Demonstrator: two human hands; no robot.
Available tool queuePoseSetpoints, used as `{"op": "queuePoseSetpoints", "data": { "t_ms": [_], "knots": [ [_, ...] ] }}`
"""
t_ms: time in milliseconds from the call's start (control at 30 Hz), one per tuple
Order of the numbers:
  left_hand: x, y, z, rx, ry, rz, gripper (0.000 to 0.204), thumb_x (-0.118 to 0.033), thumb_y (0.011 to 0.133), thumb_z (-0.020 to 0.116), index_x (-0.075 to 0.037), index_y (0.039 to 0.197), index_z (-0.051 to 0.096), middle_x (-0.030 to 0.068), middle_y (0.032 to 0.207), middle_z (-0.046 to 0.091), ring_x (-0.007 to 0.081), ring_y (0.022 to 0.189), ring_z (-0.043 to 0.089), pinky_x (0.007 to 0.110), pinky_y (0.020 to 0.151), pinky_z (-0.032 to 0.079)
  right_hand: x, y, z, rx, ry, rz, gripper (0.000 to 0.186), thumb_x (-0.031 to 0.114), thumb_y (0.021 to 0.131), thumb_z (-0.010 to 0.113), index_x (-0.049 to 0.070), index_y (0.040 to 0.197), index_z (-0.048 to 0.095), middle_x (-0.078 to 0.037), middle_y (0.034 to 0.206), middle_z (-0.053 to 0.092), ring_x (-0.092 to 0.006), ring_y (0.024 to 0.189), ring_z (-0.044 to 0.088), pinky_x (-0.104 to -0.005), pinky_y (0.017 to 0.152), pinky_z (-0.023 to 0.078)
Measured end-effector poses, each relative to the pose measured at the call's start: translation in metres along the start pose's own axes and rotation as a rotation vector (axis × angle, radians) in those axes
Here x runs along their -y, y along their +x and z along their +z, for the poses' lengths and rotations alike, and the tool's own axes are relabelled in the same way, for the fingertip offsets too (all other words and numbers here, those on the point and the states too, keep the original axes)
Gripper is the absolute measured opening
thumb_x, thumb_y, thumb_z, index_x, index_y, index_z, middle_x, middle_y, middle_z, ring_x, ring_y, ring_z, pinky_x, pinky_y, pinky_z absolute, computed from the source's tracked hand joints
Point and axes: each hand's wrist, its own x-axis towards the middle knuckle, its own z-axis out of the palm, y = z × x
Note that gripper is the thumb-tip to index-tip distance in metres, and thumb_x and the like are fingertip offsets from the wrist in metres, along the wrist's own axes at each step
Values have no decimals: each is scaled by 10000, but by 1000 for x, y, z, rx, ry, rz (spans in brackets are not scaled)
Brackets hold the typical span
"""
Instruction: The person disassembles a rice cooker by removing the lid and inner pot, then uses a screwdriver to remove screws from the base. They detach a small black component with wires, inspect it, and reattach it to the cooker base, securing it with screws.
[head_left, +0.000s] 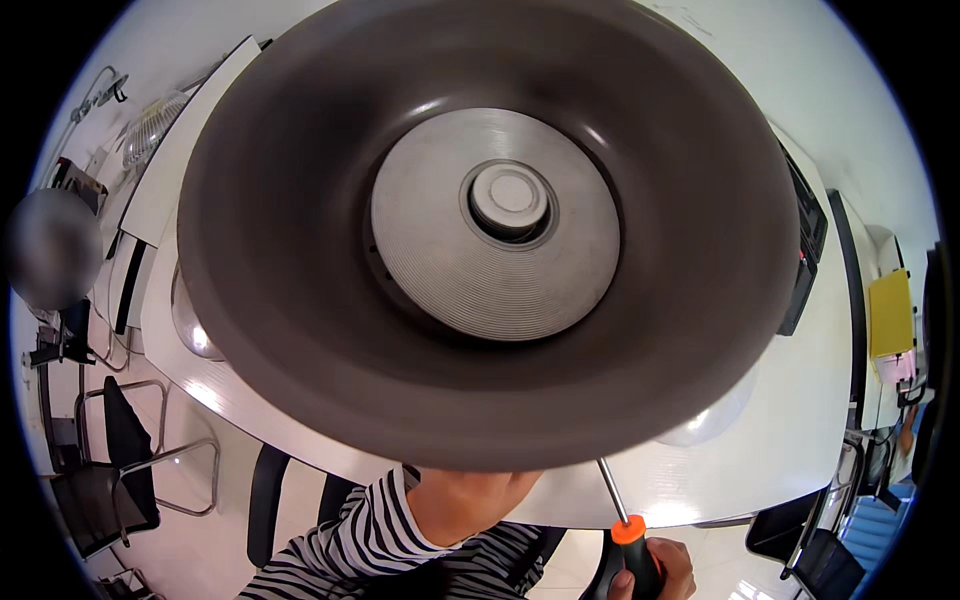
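Observation:
A brown-grey rice cooker body (pixel 690 250) fills the middle of the view, its open top tilted toward me. Inside it sits a round metal heating plate (pixel 430 240) with a raised sensor button (pixel 512 195) at its centre. My left hand (pixel 465 505) reaches under the cooker's near rim and holds it there; its fingers are hidden behind the rim. In my right hand (pixel 665 570), at the lower right, is a screwdriver (pixel 628 530) with an orange and black handle. The shaft points up toward the cooker, and its tip is hidden behind the rim.
The cooker covers most of a white table (pixel 790 450). At the table's right lies a black case (pixel 803 260); a clear rounded thing (pixel 715 415) shows beside the cooker's lower right. Black chairs (pixel 110 490) stand at left. A person (pixel 55 260) is at far left.

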Motion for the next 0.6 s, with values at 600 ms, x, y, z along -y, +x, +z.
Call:
{"op": "queuePoseSetpoints", "data": {
  "t_ms": [600],
  "knots": [
    [-11,7,-25,-33,-105,71,220,32,661,586,51,877,550,124,720,610,194,612,610,248,523,494,-8,15,-11,-8,-83,-132,268,61,695,572,-57,926,505,-188,745,547,-297,611,554,-314,511,455]
  ]
}}
